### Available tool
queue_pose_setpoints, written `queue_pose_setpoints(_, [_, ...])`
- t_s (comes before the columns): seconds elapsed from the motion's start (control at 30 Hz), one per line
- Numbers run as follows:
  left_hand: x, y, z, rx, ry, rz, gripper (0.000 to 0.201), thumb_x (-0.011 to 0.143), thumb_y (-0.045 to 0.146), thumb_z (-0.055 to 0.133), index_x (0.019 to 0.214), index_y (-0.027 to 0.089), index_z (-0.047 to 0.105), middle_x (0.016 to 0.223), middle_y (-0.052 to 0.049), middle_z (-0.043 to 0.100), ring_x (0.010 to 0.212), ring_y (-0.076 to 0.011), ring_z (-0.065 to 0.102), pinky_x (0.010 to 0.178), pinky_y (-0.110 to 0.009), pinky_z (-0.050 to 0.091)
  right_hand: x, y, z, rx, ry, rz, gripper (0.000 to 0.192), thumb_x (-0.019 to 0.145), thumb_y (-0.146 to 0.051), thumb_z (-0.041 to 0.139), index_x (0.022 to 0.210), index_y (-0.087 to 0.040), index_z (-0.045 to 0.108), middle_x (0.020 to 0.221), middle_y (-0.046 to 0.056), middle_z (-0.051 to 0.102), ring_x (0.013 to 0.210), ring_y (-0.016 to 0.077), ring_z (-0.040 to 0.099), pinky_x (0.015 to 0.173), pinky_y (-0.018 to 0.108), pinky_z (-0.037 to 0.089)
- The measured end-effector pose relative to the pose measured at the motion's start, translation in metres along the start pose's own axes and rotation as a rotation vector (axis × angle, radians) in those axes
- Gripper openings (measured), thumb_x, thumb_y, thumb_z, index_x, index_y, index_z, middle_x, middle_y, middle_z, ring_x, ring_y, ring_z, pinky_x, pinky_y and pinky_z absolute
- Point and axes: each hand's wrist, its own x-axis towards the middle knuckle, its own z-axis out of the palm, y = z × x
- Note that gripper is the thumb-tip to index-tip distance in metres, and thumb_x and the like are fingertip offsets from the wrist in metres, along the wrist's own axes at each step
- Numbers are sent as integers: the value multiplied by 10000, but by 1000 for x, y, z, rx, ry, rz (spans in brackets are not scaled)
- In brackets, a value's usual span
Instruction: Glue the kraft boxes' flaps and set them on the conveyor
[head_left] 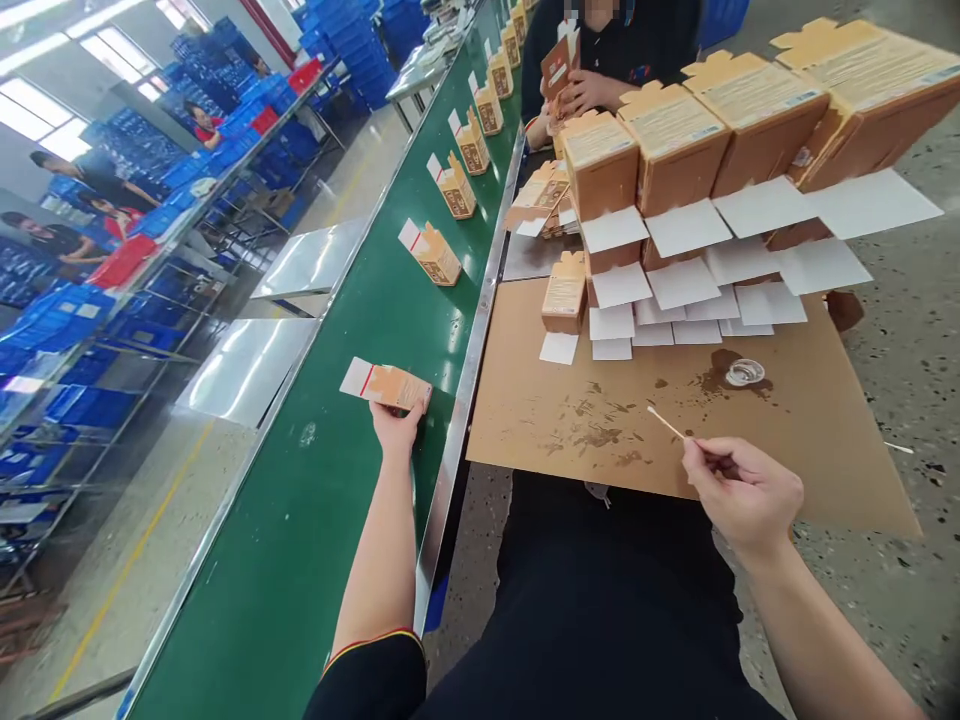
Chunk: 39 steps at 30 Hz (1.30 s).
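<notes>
My left hand (396,422) reaches out over the green conveyor belt (315,520) and grips a flat tan carton (390,385) with a white flap, lying on the belt. My right hand (742,490) hovers over a stained brown cardboard sheet (570,420) and pinches a thin cotton swab (666,423), its tip pointing up-left. A small clear glue dish (745,373) sits on the cardboard beyond that hand.
Stacks of tan cartons (675,140) with white flaps lean across the back of the cardboard. Several more cartons (435,252) ride the belt farther away. A person (592,60) opposite holds a carton. Blue crates (187,150) and workers fill the left side.
</notes>
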Motion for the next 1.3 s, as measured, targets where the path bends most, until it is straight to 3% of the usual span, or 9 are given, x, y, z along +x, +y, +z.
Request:
queue_pose_setpoints(0.23, [8, 16, 7, -59, -26, -26, 953, 607, 255, 1046, 1407, 218, 529, 1494, -185, 680, 1442, -352, 689, 1291, -552, 497, 9, -5, 4, 0, -23, -1, 309, 972, -482, 785, 748, -271, 756, 586, 22, 690, 469, 193, 622, 450, 361, 537])
queue_pose_setpoints(0.37, [-22, 11, -4, -5, 238, 35, 1048, 618, 295, 1040, 1487, 230, 458, 1633, -213, 527, 1612, -368, 506, 1345, -564, 415, 5, 1, -31, -55, 131, 0, 251, 950, -469, 826, 777, -294, 775, 612, 23, 707, 480, 213, 639, 468, 393, 545])
queue_pose_setpoints(0.47, [-45, 18, 3, -82, 287, 241, 723, 784, 359, 915, 1379, 238, 523, 1504, -163, 579, 1506, -330, 582, 1291, -562, 472, -8, 9, -63, -105, 285, 65, 177, 936, -455, 868, 831, -327, 804, 670, 45, 742, 498, 248, 654, 475, 438, 547])
queue_pose_setpoints(0.57, [-48, 62, 52, -198, 27, 321, 423, 897, 398, 798, 1246, 243, 618, 1324, -109, 664, 1339, -281, 674, 1211, -494, 534, -16, 13, -76, -129, 340, 102, 200, 947, -475, 863, 831, -324, 803, 681, 57, 750, 491, 251, 656, 451, 431, 530])
queue_pose_setpoints(0.73, [-24, 173, 186, -155, -576, 22, 341, 992, 461, 709, 1253, 244, 736, 1390, -144, 743, 1423, -307, 658, 1201, -439, 516, -2, -2, -52, -104, 228, -22, 276, 972, -472, 821, 791, -267, 779, 615, 23, 714, 447, 183, 624, 448, 345, 542])
queue_pose_setpoints(0.87, [-17, 202, 236, -57, -763, -110, 359, 872, 415, 876, 1141, 191, 798, 1394, -218, 783, 1473, -420, 640, 1244, -496, 466, 4, -22, -33, -87, 121, -108, 296, 999, -398, 777, 748, -246, 746, 578, 4, 676, 450, 153, 599, 452, 302, 532])
queue_pose_setpoints(0.97, [-27, 180, 215, -77, -762, -132, 348, 873, 400, 871, 1130, 174, 804, 1403, -228, 789, 1474, -439, 652, 1264, -533, 459, -1, -25, -34, -64, 95, -97, 268, 1010, -358, 765, 762, -260, 744, 586, 1, 674, 461, 167, 600, 444, 323, 522])
queue_pose_setpoints(1.13, [-71, 118, 129, -501, -682, -228, 524, 841, 381, 916, 1309, 214, 750, 1483, -162, 765, 1470, -366, 677, 1263, -538, 513, -16, -21, -44, -61, 78, -78, 179, 992, -299, 785, 818, -271, 751, 624, -12, 685, 479, 175, 609, 474, 329, 532])
queue_pose_setpoints(1.3, [-124, 91, 96, -633, -715, -298, 694, 671, 367, 1071, 1274, 226, 757, 1417, -151, 794, 1441, -394, 697, 1270, -571, 520, -24, -31, -1, -2, -126, -159, 222, 1023, -247, 727, 801, -257, 722, 648, -18, 689, 517, 143, 616, 539, 276, 536])
